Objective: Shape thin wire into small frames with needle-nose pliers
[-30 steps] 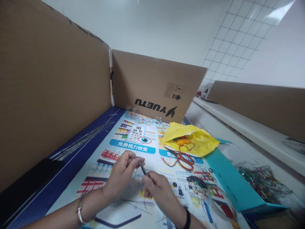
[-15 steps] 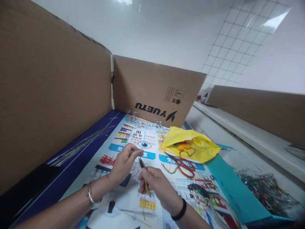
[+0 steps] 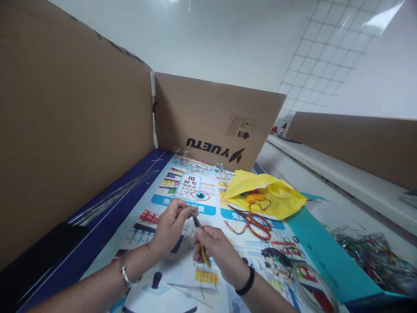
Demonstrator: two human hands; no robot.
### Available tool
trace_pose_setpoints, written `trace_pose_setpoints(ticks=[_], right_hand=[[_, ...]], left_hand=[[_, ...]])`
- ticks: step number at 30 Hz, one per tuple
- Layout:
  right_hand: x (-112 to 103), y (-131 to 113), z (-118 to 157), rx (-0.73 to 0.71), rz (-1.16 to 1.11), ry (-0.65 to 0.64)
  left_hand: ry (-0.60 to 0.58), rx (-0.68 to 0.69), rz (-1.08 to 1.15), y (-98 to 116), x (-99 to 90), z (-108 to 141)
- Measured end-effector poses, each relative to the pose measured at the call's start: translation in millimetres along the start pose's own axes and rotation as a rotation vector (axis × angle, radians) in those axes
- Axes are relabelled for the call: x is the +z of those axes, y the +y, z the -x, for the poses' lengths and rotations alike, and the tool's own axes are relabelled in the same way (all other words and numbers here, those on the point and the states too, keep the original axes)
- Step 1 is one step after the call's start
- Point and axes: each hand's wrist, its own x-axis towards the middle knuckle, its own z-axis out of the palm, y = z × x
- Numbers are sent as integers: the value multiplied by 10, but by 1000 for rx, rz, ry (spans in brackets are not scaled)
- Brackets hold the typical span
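My left hand (image 3: 171,224), with a silver bangle at the wrist, is closed in a pinch on what looks like a thin wire, mostly hidden by the fingers. My right hand (image 3: 210,245) grips a pair of pliers (image 3: 196,221) by its yellow handles. The dark jaws of the pliers point up and left and meet the left fingertips. Whether the jaws are closed is too small to tell. Below both hands, thin wire pieces (image 3: 202,284) lie on the printed sheet (image 3: 176,271).
Red-handled scissors (image 3: 257,225) lie right of the hands, beside an open yellow bag (image 3: 283,198) with orange thread. A bundle of straight wires (image 3: 114,198) lies left. Tangled wire (image 3: 374,256) is at far right, near a round clear container (image 3: 314,287). Cardboard panels (image 3: 208,113) stand behind and left.
The pliers' tip has moved up to the left fingertips, where a small gap showed before. The whole view has shifted slightly.
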Motion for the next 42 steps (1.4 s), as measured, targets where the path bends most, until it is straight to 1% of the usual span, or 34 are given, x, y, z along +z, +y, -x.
trace_pose_setpoints(ticks=[5,10,15,20,27,30,33,35,37,38,42], right_hand=[[14,-22,30,-18,32,-8],[15,-24,26,-20,38,2],[-14,-13,23,18,21,0],[-60,-24,28,6,29,-26],[-95,-20,25,-21,91,-84],[-113,-47,37,-17,96,-111],[-136,-74,45,-21,92,-100],[-149,-80,45,-18,81,-92],[-153,-79,45,-3,56,-102],[-149,-77,46,5,39,-104],[-97,-78,65,14,8,-76]], left_hand=[[-11,46,-98,-4,0,22],[-14,58,-105,-19,-3,37],[-47,-15,-7,13,-22,11],[-27,-85,45,57,-56,-35],[-69,-125,76,114,-67,-46],[-140,-164,132,140,-70,-56],[-248,-212,158,157,-73,-61],[-280,-230,171,159,-71,-58],[-271,-214,160,155,-66,-49],[-248,-194,138,151,-61,-44],[-88,-109,53,124,-42,-21]])
